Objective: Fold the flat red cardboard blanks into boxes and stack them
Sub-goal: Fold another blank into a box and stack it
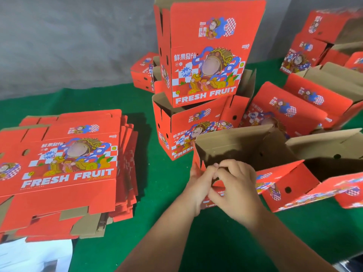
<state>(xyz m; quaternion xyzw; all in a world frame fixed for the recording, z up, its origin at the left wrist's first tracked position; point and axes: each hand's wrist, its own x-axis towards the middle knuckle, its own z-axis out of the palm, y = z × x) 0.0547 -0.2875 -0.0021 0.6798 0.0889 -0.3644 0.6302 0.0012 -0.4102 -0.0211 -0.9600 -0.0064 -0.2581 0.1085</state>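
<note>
Box blank in work (245, 148): half erected, sits on green table (167, 222) directly in front of me, brown inside facing up, long walls raised, right-end flaps hanging loose. Both my hands are at its near left corner. Left hand (198, 183) is closed on red end flap at that corner; right hand (235, 185) is closed over it from the right, fingertips (222, 165) curled over the wall edge, pinching same flap. Hands touch each other; exact tab between them is hidden, so I can't tell if lock tab is seated. Step in hand, by my judgement: folding/locking left end wall, i.e. mid-assembly on this unit. Flat blanks (59, 163) lie in a stack on my left, well apart from the work, plenty remaining. Finished boxes: stack of two (196, 95) straight ahead, upper one nested in lower and standing tall; more boxes (294, 107) lie tilted to the right and at rear. Next move req'd, as I judge it: press flap fully home along its crease while keeping wall upright, then shift both hands to right end and repeat w/ loose flaps there. Risk: wall springs back if I release early; corrugated board may crease off-line if pushed skew.
</note>
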